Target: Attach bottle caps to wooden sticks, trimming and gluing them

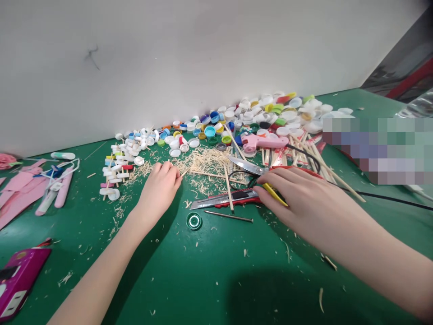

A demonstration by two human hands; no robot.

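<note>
My left hand [164, 183] is closed, fingertips pinched around the end of a thin wooden stick [184, 172], beside a heap of wood shavings [211, 159]. On the right, my right hand [287, 189] has its fingers curled over the red and yellow handles of the scissors [248, 166], whose blades point left. Just below them lies a red utility knife [216, 201] with its blade out, partly under the fingers. One wooden stick [229, 189] crosses the knife. A metal nail [228, 216] and a green bottle cap [194, 221] lie nearer to me.
Many coloured caps [209, 131] are piled along the white wall. A pink glue gun [265, 141] with a black cord rests by more sticks. Threaded caps [115, 178], pink paper [23, 189] and a magenta box [22, 280] are at the left.
</note>
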